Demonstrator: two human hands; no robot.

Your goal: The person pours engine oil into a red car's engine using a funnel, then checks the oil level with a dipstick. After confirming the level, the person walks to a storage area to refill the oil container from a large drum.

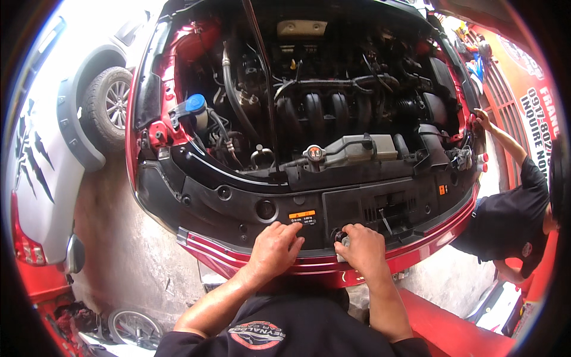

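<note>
Clearly, both hands are at the front edge of a red car (208, 253), with its engine bay uncovered. The right hand (361, 249) is closed around a small object (341, 236), thumb on one side and fingers on the other. The object sits at the lower edge of the black panel (351, 217) and shows a dark top and a pale side; the hand hides the rest, so I cannot tell what kind of thing it is.

The left hand (276, 247) is loose, fingers slightly bent and the thumb apart from them, its fingertips just beside an orange-and-black label (301, 214). Whether it touches the panel or hovers over it, I cannot tell.

Beyond the panel are a round cap (314, 153), a grey box (380, 147) and the dark engine (315, 110). A blue lid (195, 103) tops a reservoir on the left side of the bay, and a thin rod (266, 77) runs down through the middle.

On the right, a co-worker in a black shirt (508, 220) has one hand (483, 120) on the car's edge, near a grey rag (461, 158). A white vehicle (44, 172) stands on the left.
</note>
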